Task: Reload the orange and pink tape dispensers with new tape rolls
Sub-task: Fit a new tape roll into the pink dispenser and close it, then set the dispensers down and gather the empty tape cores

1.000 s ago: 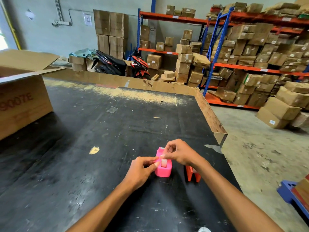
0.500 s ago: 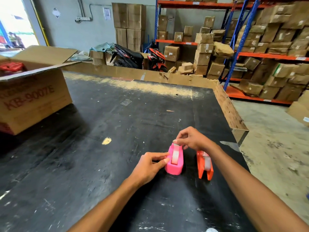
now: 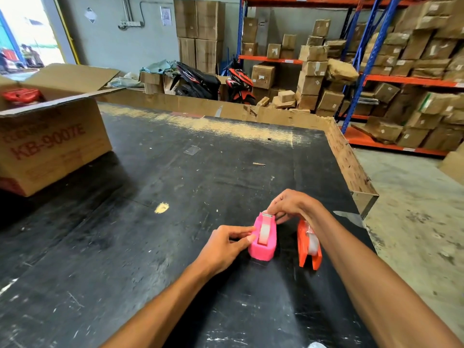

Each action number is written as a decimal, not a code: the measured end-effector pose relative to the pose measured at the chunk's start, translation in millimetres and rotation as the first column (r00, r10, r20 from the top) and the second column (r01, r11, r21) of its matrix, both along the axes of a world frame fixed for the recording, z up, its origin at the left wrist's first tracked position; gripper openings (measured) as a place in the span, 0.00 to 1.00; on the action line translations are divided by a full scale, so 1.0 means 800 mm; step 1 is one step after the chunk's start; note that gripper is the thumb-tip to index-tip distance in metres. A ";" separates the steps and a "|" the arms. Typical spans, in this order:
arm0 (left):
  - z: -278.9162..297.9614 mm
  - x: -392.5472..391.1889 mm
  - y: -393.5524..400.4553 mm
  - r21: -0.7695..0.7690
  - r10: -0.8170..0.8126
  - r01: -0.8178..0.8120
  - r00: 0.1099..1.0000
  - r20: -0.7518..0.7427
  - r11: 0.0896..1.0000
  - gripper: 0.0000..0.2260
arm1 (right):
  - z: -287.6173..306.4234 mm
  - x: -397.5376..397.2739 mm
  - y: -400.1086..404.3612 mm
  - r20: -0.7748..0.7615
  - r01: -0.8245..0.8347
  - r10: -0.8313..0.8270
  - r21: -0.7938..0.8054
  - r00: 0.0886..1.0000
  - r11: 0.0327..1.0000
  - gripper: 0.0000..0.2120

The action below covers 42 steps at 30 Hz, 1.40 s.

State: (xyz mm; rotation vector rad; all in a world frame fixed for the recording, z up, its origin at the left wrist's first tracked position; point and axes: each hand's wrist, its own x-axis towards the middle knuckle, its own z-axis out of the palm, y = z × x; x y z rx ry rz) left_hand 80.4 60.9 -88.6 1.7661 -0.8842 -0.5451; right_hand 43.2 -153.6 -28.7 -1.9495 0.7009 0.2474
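Hands at work on a scuffed black table (image 3: 125,247) in a warehouse, framed from head height; pink tape dispenser (image 3: 262,238) standing near the table's right edge, clear tape roll (image 3: 263,232) seated in its slot; left hand (image 3: 223,247) steadying the dispenser's near-left flank, thumb and forefinger pressed against the pink body; right hand (image 3: 291,205) arched over the far end, fingertips pinched at the cutter, apparently on the tape's loose end, though too small to say for certain; orange tape dispenser (image 3: 308,244) just beside the pink one on its right, apart from it, partly under the right wrist, also loaded with a clear roll; open cardboard box (image 3: 50,146) printed KB-9007E at the table's far left, something red (image 3: 21,95) inside; low cardboard wall (image 3: 346,156) lining the table's far and right edges; behind, parked motorbikes (image 3: 198,81) and orange-and-blue racking (image 3: 364,79) stacked with brown cartons
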 end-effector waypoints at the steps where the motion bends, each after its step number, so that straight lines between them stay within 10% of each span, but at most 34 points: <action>1: 0.000 0.000 0.000 -0.001 -0.002 0.002 1.000 0.002 1.000 0.15 | 0.000 -0.001 0.001 0.001 0.006 -0.006 -0.004 1.000 1.000 0.04; 27: 0.019 -0.034 -0.011 0.081 0.077 -0.081 0.996 0.047 0.993 0.22 | 0.023 -0.077 0.018 0.239 0.112 0.020 -0.528 0.971 0.842 0.10; 33: 0.041 -0.071 0.002 -0.144 0.195 -0.159 0.940 0.279 0.977 0.12 | 0.041 -0.153 0.036 0.337 0.221 -0.032 -0.539 0.941 0.813 0.08; 42: 0.054 -0.142 0.015 0.015 -0.285 0.292 0.921 0.265 0.956 0.12 | 0.041 -0.302 0.110 0.248 0.299 -0.191 -0.536 0.950 0.789 0.07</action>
